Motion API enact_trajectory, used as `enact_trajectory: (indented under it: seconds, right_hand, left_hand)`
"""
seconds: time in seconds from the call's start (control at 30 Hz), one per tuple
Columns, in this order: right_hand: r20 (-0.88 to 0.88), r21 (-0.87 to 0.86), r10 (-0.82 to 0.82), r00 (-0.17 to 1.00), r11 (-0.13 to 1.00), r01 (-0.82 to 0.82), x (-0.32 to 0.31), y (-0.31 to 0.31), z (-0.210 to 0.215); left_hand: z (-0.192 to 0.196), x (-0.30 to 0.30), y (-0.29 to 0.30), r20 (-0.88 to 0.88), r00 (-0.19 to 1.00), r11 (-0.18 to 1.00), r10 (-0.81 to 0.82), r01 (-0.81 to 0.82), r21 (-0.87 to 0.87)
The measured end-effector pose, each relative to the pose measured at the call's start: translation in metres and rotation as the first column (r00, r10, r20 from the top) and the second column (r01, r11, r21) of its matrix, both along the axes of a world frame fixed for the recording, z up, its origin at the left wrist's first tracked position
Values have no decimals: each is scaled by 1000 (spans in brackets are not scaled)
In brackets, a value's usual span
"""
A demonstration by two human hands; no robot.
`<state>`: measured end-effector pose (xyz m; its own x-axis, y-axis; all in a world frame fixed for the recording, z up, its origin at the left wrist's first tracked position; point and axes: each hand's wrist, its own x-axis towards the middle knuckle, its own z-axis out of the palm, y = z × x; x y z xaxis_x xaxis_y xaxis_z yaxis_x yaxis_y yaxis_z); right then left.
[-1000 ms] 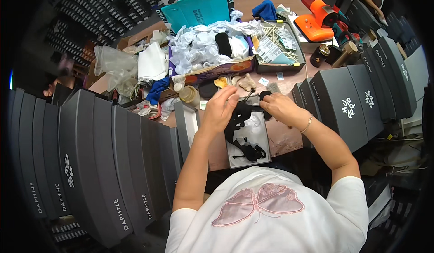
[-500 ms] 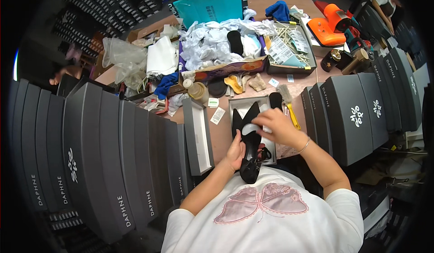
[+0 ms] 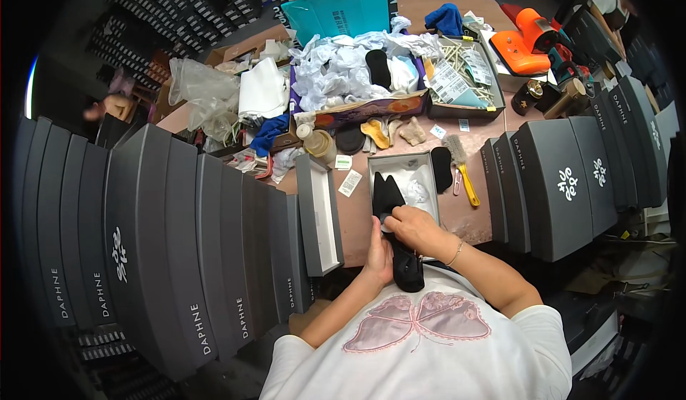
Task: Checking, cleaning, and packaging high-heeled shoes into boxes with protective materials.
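Note:
A black pointed-toe shoe (image 3: pixel 387 192) tilts over the near part of an open grey shoe box (image 3: pixel 405 157), its heel end toward my shirt. My left hand (image 3: pixel 379 256) grips the shoe along its left side. My right hand (image 3: pixel 416 229) is closed at the shoe's opening, fingertips tucked inside against something pale. What those fingertips pinch, if anything, is hidden. A second black pointed tip (image 3: pixel 378 180) shows just left of the first toe. Crumpled white tissue (image 3: pixel 415 191) lies in the box.
The box lid (image 3: pixel 307 207) stands at the left. Black insole-shaped pads (image 3: pixel 441 169) and a yellow-handled brush (image 3: pixel 467 180) lie right of the box. Grey shoe boxes (image 3: pixel 146 250) line both sides. Beyond are a tissue-filled carton (image 3: pixel 371 110) and a pump bottle (image 3: pixel 316 141).
My right hand has moved down and left, from above the shoe into its opening. The shoe has shifted slightly toward me, and more of the box's tissue shows.

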<state>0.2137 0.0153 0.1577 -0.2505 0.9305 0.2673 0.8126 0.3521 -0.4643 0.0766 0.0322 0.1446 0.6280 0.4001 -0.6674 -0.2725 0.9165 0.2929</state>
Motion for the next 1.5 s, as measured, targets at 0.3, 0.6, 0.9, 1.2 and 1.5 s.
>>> enact_trajectory:
  seconds: [0.3,0.6,0.9,1.2,1.5]
  right_hand:
    - [-15,222,-229,973,948,227,-18,19,-7]
    - [-81,259,-206,975,940,220,-11,19,-26]
    - [10,-74,31,999,997,-30,-15,28,-22]
    - [-519,-367,123,846,862,-350,34,50,-29]
    - [339,-345,-253,906,863,370,46,55,-152]
  left_hand:
    - [15,-2,-9,6,1000,998,-11,11,58]
    - [7,-19,-16,-39,999,982,15,-8,186]
    - [10,-18,-25,-140,987,988,80,-60,145]
    - [-9,-27,-20,-62,984,984,164,-160,76]
    - [-5,-32,-8,-194,976,981,102,-67,183]
